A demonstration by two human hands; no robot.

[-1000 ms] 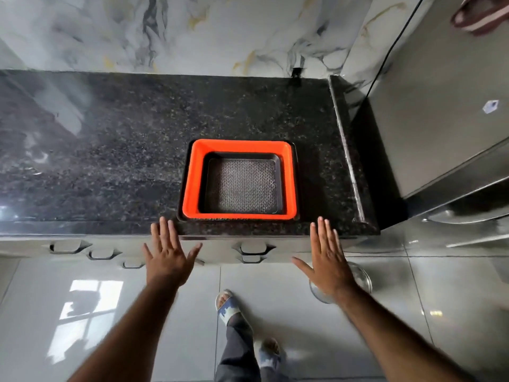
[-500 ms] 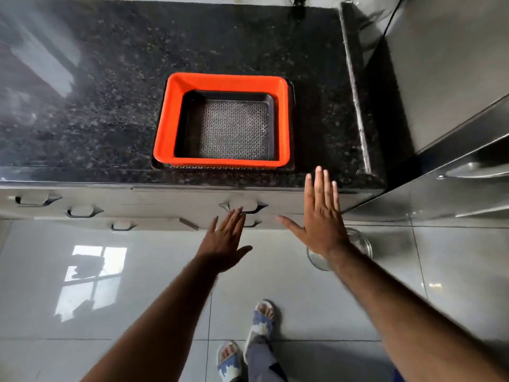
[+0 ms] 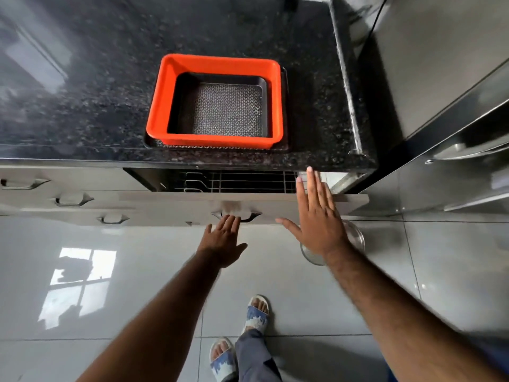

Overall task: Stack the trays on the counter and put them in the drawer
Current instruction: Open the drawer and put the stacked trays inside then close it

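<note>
A stack of trays sits on the black granite counter (image 3: 96, 92) near its front edge: an orange tray (image 3: 159, 106) rests on a wider black tray (image 3: 220, 148), and a smaller black tray with a patterned floor (image 3: 228, 108) lies inside the orange one. Directly below, the top drawer (image 3: 170, 208) stands partly pulled out, showing a wire rack (image 3: 239, 181) inside. My left hand (image 3: 223, 244) has its fingertips hooked at the drawer handle (image 3: 249, 216). My right hand (image 3: 316, 219) hovers flat and spread over the drawer's right end, holding nothing.
A steel refrigerator (image 3: 440, 64) stands right of the counter. A round steel bowl (image 3: 356, 238) sits on the glossy tiled floor under my right hand. More drawer handles (image 3: 73, 200) line the cabinet to the left. My sandalled feet (image 3: 256, 312) are below.
My left hand reached the drawer handle and the drawer has slid partly out, exposing the wire rack. My right hand stayed spread near the drawer's right side. The trays have not moved.
</note>
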